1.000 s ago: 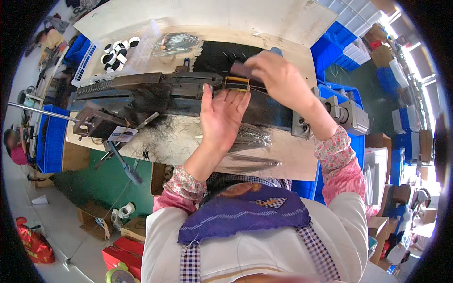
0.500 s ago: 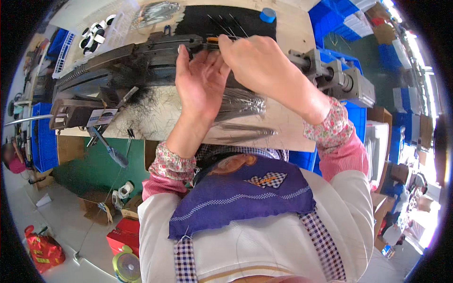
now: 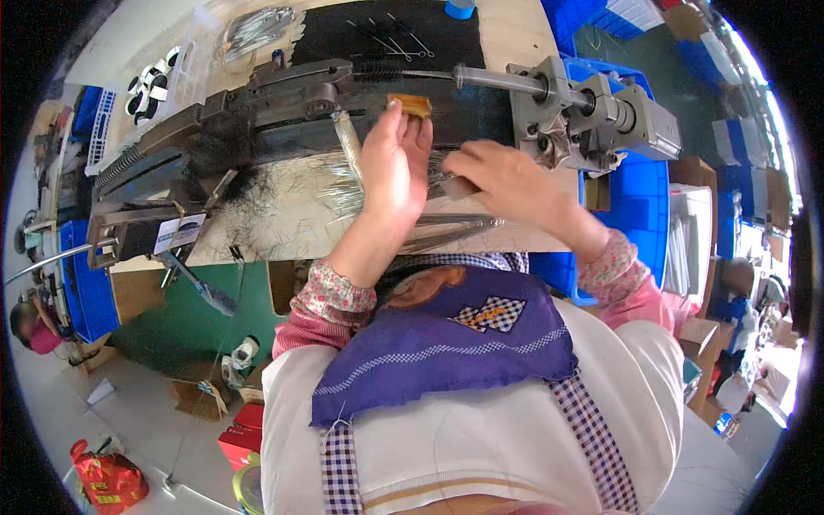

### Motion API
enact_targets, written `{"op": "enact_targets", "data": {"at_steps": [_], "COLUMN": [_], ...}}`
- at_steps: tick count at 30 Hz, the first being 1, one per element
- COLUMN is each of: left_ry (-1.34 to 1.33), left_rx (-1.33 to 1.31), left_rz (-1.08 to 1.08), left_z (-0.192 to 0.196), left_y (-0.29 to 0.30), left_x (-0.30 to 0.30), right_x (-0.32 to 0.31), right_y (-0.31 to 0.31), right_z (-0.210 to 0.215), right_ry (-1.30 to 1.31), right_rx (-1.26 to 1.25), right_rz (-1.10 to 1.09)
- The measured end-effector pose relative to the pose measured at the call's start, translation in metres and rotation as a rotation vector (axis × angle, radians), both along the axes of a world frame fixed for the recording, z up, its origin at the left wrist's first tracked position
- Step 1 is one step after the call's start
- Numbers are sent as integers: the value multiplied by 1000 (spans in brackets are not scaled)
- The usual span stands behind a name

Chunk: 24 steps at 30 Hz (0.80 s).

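My left hand (image 3: pixel 396 163) is raised over the near side of the dark metal machine (image 3: pixel 283 120). Its thumb and fingertips grip a small amber-coloured block (image 3: pixel 412 105). Thin metal wires (image 3: pixel 343 184) lie on the bench beside the left wrist. My right hand (image 3: pixel 502 176) is low over the bench to the right, its curled fingers smeared by motion. Next to those fingertips is a dark, blurred patch that I cannot make out. Behind the hands, a twisted wire with black bristles (image 3: pixel 399 71) runs along the machine to a metal spindle (image 3: pixel 498 79).
Looped wires (image 3: pixel 399 43) lie on a black mat (image 3: pixel 330 30) beside a round blue lid (image 3: pixel 459 9). A clear tray (image 3: pixel 184 86) stands far left near black-and-white rolls (image 3: pixel 154 86). Loose black bristles (image 3: pixel 249 193) litter the bench. A blue bin (image 3: pixel 639 223) stands at the right.
Both hands have come away from the machine toward me. My left hand carries the amber block; my right has dropped lower. The bristled wire and spindle now show. The view has shifted slightly.
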<state>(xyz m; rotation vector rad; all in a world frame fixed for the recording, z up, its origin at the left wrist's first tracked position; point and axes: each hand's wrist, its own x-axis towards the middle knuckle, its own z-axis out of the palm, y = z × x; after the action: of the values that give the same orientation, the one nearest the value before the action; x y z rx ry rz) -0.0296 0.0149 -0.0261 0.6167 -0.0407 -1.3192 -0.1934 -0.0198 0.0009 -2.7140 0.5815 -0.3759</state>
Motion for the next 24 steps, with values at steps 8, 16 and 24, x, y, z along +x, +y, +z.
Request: {"op": "enact_targets", "data": {"at_steps": [8, 16, 24], "left_ry": [-628, -2097, -1731], "left_rx": [-245, 1638, 1600], "left_rz": [-213, 393, 415], "left_z": [15, -30, -29], "left_y": [123, 287, 251], "left_x": [61, 251, 212], "right_x": [-3, -13, -53], "right_y": [-9, -15, -35], "right_z": [-21, 19, 40], "right_ry": [-81, -392, -840], "right_rx": [94, 285, 487], "right_rz": [101, -181, -359]}}
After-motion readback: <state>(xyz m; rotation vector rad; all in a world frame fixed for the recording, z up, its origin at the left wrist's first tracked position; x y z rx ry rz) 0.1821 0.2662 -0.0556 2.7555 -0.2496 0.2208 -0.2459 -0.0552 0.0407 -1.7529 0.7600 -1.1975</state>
